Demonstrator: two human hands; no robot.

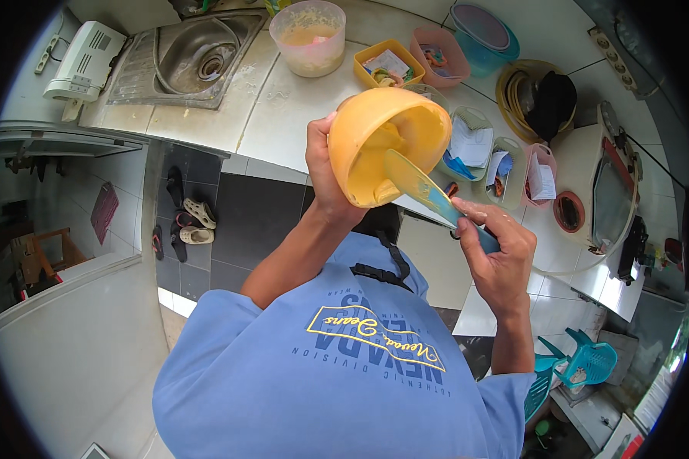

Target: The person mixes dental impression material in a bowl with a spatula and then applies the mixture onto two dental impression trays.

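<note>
My left hand (325, 172) holds a yellow-orange bowl (347, 126) by its side, tilted so that its mouth faces me. Thick yellow batter (369, 164) coats the inside, with a lump at the lower rim. A flat blue spatula (440, 202) reaches into the bowl, its blade smeared with the same yellow stuff. Closed around the spatula's handle end, my right hand (499, 249) has its thumb and fingers pressed against it. Some pale residue shows on the right fingers.
Along the white tiled counter (275, 126) stand a pale pink tub (306, 57) of whitish mixture, a yellow basket (367, 76) and several small baskets with papers. A steel sink (199, 65) lies at the left. Sandals (197, 222) are on the dark floor.
</note>
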